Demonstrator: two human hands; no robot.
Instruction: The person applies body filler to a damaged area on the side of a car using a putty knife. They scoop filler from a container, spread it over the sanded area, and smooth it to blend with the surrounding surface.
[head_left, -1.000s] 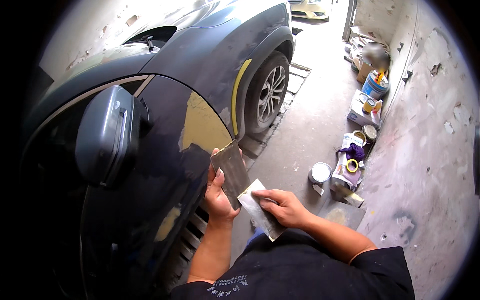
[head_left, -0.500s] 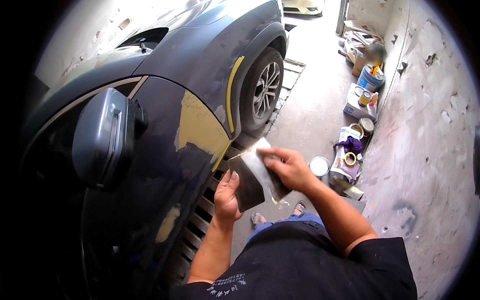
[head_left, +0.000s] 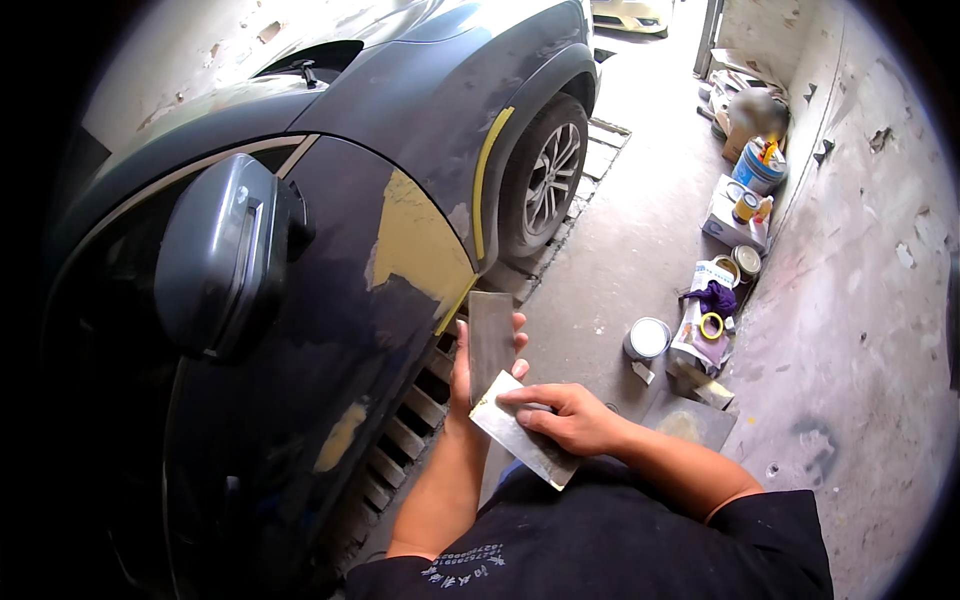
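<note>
In my left hand [head_left: 460, 395] lies a dark grey rectangular putty spreader [head_left: 491, 335], held upright with the thumb on one side and the fingertips showing on the other. My right hand [head_left: 570, 420] grips a shiny flat metal scraper [head_left: 528, 444], its fingers pressed on the upper face. Yellowish residue marks the scraper's edge, and its far corner overlaps the lower end of the spreader. Beyond my hands, a dark car's door carries a large patch of yellow putty [head_left: 420, 245] bordered by yellow tape [head_left: 457, 304]. A smaller patch [head_left: 341, 437] sits lower on the door.
The wing mirror [head_left: 215, 260] juts out at left, and the front wheel [head_left: 548, 175] stands ahead. A white-lidded can [head_left: 648, 338], a roll of yellow tape [head_left: 711, 326], a purple cloth [head_left: 714, 297] and a blue bucket [head_left: 760, 168] line the floor by the right wall [head_left: 860, 250].
The scraper in my right hand has come down and toward my body, from beside the spreader to its lower end. My left hand has turned the spreader more upright. The view has shifted slightly.
</note>
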